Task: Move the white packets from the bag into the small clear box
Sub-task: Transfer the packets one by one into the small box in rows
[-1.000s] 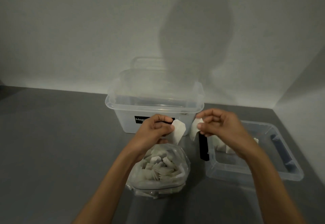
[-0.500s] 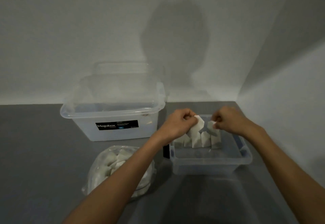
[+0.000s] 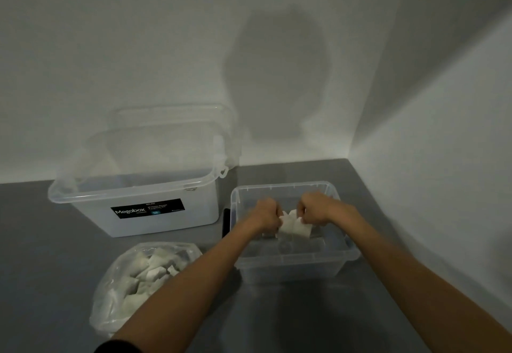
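The small clear box [image 3: 296, 265] sits on the grey table at centre right. Both hands are inside it, close together. My left hand [image 3: 266, 215] pinches a white packet [image 3: 285, 224], and my right hand [image 3: 315, 210] pinches another white packet [image 3: 302, 229] right beside it. The two packets touch and sit low in the box among other packets, which my hands mostly hide. The clear plastic bag [image 3: 124, 289], open at the top and holding several white packets [image 3: 153, 269], lies at the lower left under my left forearm.
A large clear storage box [image 3: 133, 194] with a black Megabox label stands at the back left, its lid leaning behind it. Walls close off the back and the right side. A black clip [image 3: 226, 222] shows on the small box's left end.
Both hands carried a packet each from above the bag rightward to the small box, then lowered them into it. The view swung to the right with them.
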Tool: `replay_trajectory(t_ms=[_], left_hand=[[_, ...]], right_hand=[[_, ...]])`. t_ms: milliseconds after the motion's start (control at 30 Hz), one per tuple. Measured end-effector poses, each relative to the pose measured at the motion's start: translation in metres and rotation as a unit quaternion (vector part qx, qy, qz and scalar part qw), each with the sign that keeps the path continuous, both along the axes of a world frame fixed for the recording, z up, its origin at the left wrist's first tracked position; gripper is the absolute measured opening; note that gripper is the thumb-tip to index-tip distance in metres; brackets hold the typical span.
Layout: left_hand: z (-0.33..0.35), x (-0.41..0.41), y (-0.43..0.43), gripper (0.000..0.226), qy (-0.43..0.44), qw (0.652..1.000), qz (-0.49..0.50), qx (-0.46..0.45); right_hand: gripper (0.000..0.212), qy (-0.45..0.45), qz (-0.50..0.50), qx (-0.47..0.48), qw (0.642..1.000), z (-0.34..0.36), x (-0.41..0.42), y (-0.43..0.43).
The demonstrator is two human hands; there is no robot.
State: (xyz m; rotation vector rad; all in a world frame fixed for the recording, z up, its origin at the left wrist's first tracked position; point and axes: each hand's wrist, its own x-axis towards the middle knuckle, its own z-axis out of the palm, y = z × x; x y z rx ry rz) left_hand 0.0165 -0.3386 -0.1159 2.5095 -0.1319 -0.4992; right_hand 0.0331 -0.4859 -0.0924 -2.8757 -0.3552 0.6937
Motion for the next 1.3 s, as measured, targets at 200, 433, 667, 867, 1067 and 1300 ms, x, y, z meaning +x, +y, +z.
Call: replay_trajectory(t_ms=[200, 433, 667, 867, 1067, 1300], left_hand=[[-0.014, 0.002, -0.006, 0.023, -0.018, 0.996, -0.016, 0.088], [-0.018, 0.001, -0.012, 0.015, -0.083, 0.988, 0.006, 0.131], [-0.015, -0.002, -0.015, 0.023, -0.138, 0.963, -0.018, 0.232], [-0.01, -0.003, -0.014, 0.024, -0.171, 0.945, -0.038, 0.277], [-0.001, -0.006, -0.007, 0.03, -0.184, 0.946, -0.038, 0.265], [0.05, -0.019, 0.027, 0.023, -0.193, 0.974, -0.021, 0.118]], right_hand=[[0.014, -0.063, 0.017, -0.017, 0.998, -0.016, -0.001, 0.007], [0.017, -0.177, 0.062, -0.078, 0.979, -0.018, -0.004, 0.01], [0.022, -0.201, 0.093, -0.134, 0.966, -0.015, -0.005, 0.014], [0.02, -0.208, 0.094, -0.148, 0.962, -0.013, -0.007, 0.012], [0.018, -0.208, 0.079, -0.107, 0.969, 0.001, -0.009, 0.007], [0.017, -0.239, 0.072, -0.006, 0.968, 0.055, -0.014, 0.024]])
